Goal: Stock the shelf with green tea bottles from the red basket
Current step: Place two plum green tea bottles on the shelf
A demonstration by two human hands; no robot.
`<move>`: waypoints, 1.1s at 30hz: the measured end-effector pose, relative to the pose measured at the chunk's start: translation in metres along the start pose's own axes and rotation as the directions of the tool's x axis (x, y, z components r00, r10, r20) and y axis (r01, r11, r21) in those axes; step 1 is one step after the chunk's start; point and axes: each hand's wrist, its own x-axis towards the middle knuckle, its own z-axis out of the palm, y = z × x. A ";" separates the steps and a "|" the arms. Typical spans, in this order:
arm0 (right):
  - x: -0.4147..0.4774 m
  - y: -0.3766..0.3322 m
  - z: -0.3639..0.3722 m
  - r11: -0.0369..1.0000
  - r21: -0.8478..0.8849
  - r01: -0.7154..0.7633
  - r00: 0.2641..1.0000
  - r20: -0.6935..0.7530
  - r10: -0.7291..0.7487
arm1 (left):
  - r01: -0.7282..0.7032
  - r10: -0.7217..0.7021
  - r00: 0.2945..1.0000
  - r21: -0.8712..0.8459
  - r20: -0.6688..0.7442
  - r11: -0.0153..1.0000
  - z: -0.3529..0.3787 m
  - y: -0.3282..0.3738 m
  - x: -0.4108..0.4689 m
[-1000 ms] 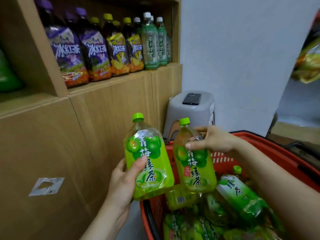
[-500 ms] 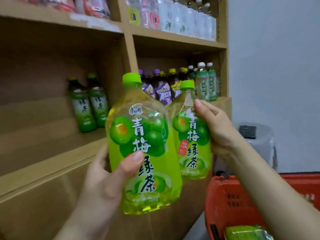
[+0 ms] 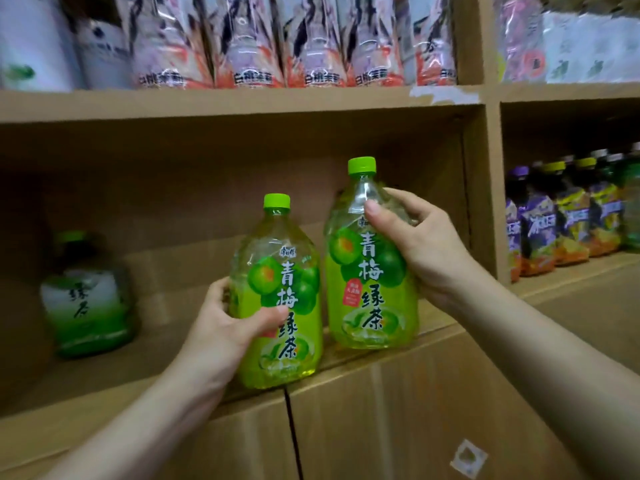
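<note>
The left hand [image 3: 225, 327] grips one green plum tea bottle [image 3: 280, 271] around its middle. The right hand [image 3: 429, 254] clasps a second bottle [image 3: 367, 299] by its shoulder, both upright at the shelf [image 3: 138, 375] edge

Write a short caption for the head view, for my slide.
Left hand holds the lower bottle, right hand the higher bottle, at the shelf.
</note>
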 end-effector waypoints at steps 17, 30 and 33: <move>-0.007 0.042 0.069 0.351 -0.898 0.267 0.962 0.271 -0.037 | -0.368 0.331 0.910 0.854 0.250 0.368 -0.066 0.008 0.028; 0.026 0.093 0.068 0.784 -0.614 0.087 0.955 0.276 0.110 | -0.419 0.396 0.885 0.787 0.244 0.452 -0.095 -0.015 0.062; 0.046 0.099 0.071 0.926 -0.350 -0.142 0.922 0.293 0.253 | -0.330 0.335 0.929 0.760 0.157 0.560 -0.104 -0.021 0.073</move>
